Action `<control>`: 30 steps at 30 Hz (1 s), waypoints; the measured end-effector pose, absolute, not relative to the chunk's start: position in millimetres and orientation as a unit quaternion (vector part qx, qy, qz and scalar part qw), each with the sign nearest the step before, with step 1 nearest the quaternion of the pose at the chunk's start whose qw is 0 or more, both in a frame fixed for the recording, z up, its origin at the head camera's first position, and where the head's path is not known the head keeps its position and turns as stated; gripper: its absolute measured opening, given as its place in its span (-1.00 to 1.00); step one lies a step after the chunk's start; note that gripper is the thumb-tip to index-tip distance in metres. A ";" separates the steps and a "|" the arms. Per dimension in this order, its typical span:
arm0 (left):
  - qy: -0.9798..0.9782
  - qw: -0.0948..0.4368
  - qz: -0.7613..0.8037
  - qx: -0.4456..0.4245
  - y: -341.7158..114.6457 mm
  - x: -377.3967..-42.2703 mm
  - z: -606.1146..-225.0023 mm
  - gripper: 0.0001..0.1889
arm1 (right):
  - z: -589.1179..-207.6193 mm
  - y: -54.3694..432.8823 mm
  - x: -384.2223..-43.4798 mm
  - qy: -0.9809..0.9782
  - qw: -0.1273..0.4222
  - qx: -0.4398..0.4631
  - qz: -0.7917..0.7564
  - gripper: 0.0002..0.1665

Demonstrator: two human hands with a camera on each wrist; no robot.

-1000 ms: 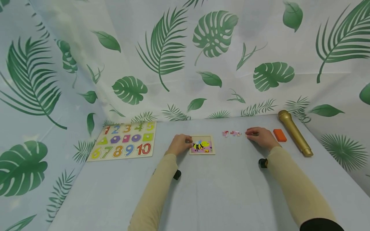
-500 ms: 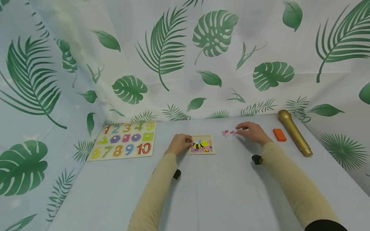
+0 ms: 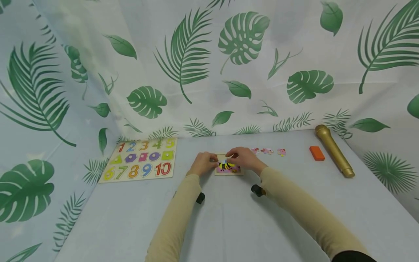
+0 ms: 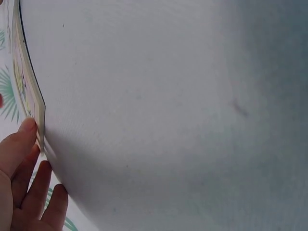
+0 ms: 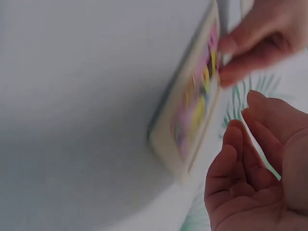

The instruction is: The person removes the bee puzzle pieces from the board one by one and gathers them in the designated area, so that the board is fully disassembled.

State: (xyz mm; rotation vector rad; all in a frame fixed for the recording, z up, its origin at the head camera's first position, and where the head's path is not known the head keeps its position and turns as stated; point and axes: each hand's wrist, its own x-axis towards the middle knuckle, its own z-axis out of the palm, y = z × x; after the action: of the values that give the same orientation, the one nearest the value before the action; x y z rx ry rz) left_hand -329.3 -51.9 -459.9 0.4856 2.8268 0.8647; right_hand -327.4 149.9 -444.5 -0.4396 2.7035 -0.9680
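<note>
A small wooden jigsaw puzzle [image 3: 228,168] with a yellow and black bee lies in a light frame in the middle of the table. My left hand [image 3: 203,163] pinches the frame's left edge, the thumb on top of the rim in the left wrist view. Over the puzzle's top right comes my right hand [image 3: 244,159]. Its fingers are loosely bent, with nothing visible between them in the right wrist view. Pink jigsaw pieces lie in a row to the right: one piece [image 3: 281,152] apart, and others [image 3: 267,151] partly beside the right hand.
A wooden number board [image 3: 140,160] with shapes lies at the left. At the right are an orange block [image 3: 316,153] and a gold microphone [image 3: 334,151]. Leaf-patterned cloth [image 3: 209,72] hangs behind the table.
My right hand has let go of a pink piece at the right end of the row and moved left over the puzzle. The left hand has stayed on the frame.
</note>
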 end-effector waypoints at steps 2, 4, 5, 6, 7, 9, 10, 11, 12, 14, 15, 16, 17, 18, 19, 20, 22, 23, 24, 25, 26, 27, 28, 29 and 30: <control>0.941 0.069 0.283 0.170 -53.0 -329.8 -460.0 -0.80 | -449.7 139.2 -328.5 0.925 0.117 -0.151 -0.329 -0.65; 0.941 0.065 0.278 0.181 -54.6 -330.0 -460.0 -0.80 | -454.0 131.2 -328.8 0.924 0.113 -0.152 -0.332 -0.66; 0.941 0.063 0.277 0.186 -55.4 -330.0 -460.0 -0.80 | -456.4 128.2 -328.9 0.923 0.111 -0.154 -0.334 -0.66; 0.940 0.061 0.276 0.190 -56.3 -329.8 -460.0 -0.79 | -457.8 125.6 -328.5 0.923 0.109 -0.155 -0.336 -0.66; 0.939 0.060 0.276 0.195 -57.1 -329.8 -459.9 -0.79 | -459.0 123.5 -328.0 0.922 0.108 -0.158 -0.336 -0.66; 0.937 0.060 0.276 0.204 -58.5 -329.3 -459.5 -0.77 | -460.7 120.1 -327.1 0.921 0.105 -0.164 -0.338 -0.64; 0.936 0.062 0.278 0.205 -59.1 -329.3 -459.2 -0.77 | -461.1 118.8 -326.5 0.921 0.103 -0.166 -0.337 -0.64; 0.935 0.063 0.279 0.208 -59.7 -329.1 -458.8 -0.76 | -461.3 117.7 -325.9 0.921 0.100 -0.167 -0.336 -0.64; 0.935 0.064 0.279 0.209 -60.2 -328.9 -458.5 -0.76 | -461.5 116.7 -325.4 0.922 0.098 -0.167 -0.334 -0.64; 0.934 0.069 0.281 0.209 -61.1 -328.8 -458.0 -0.76 | -462.4 115.1 -325.3 0.923 0.096 -0.166 -0.334 -0.65; 0.934 0.071 0.282 0.207 -61.4 -329.0 -457.9 -0.75 | -463.0 114.4 -325.4 0.924 0.096 -0.163 -0.333 -0.65; 0.934 0.073 0.283 0.206 -61.8 -329.0 -458.0 -0.75 | -463.9 113.9 -325.6 0.924 0.096 -0.162 -0.332 -0.66; 0.934 0.075 0.283 0.205 -62.2 -329.2 -458.3 -0.75 | -464.7 113.4 -325.9 0.924 0.098 -0.160 -0.332 -0.66; 0.934 0.077 0.284 0.203 -62.5 -329.4 -458.5 -0.75 | -465.5 113.1 -326.2 0.925 0.098 -0.160 -0.332 -0.66; 0.934 0.079 0.285 0.201 -62.8 -329.6 -458.5 -0.75 | -466.1 113.0 -326.5 0.924 0.097 -0.161 -0.332 -0.65; 0.934 0.079 0.284 0.202 -63.0 -329.7 -458.5 -0.75 | -466.3 112.8 -326.6 0.924 0.097 -0.161 -0.333 -0.65; 0.935 0.078 0.281 0.202 -63.3 -330.2 -458.4 -0.75 | -466.8 112.8 -327.0 0.922 0.096 -0.162 -0.337 -0.65; 0.935 0.078 0.281 0.201 -63.4 -330.6 -458.3 -0.74 | -467.2 112.9 -327.2 0.922 0.095 -0.162 -0.339 -0.64; 0.935 0.077 0.281 0.201 -63.3 -331.1 -458.4 -0.74 | -467.3 113.1 -327.3 0.921 0.096 -0.161 -0.342 -0.64; 0.935 0.077 0.280 0.202 -63.3 -331.5 -458.4 -0.74 | -467.2 113.2 -327.4 0.920 0.098 -0.158 -0.345 -0.64; 0.935 0.077 0.280 0.202 -63.1 -332.0 -458.5 -0.73 | -467.4 113.4 -327.6 0.919 0.099 -0.154 -0.348 -0.64; 0.935 0.078 0.281 0.200 -62.9 -332.3 -458.5 -0.72 | -467.8 113.7 -327.8 0.919 0.099 -0.153 -0.350 -0.65; 0.935 0.079 0.281 0.199 -62.7 -332.4 -458.2 -0.72 | -468.2 113.9 -328.0 0.919 0.100 -0.151 -0.351 -0.65; 0.935 0.080 0.282 0.199 -62.7 -332.6 -458.0 -0.71 | -468.1 114.0 -328.0 0.918 0.102 -0.149 -0.353 -0.65; 0.936 0.080 0.281 0.199 -62.7 -332.7 -457.7 -0.71 | -467.9 114.0 -328.0 0.918 0.102 -0.148 -0.354 -0.66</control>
State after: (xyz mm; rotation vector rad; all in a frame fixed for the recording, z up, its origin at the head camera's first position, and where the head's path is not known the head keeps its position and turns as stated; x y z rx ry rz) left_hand -332.7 -62.7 -457.7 0.5961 2.7991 0.8393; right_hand -328.0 114.0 -467.9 -0.4374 2.7105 -1.0445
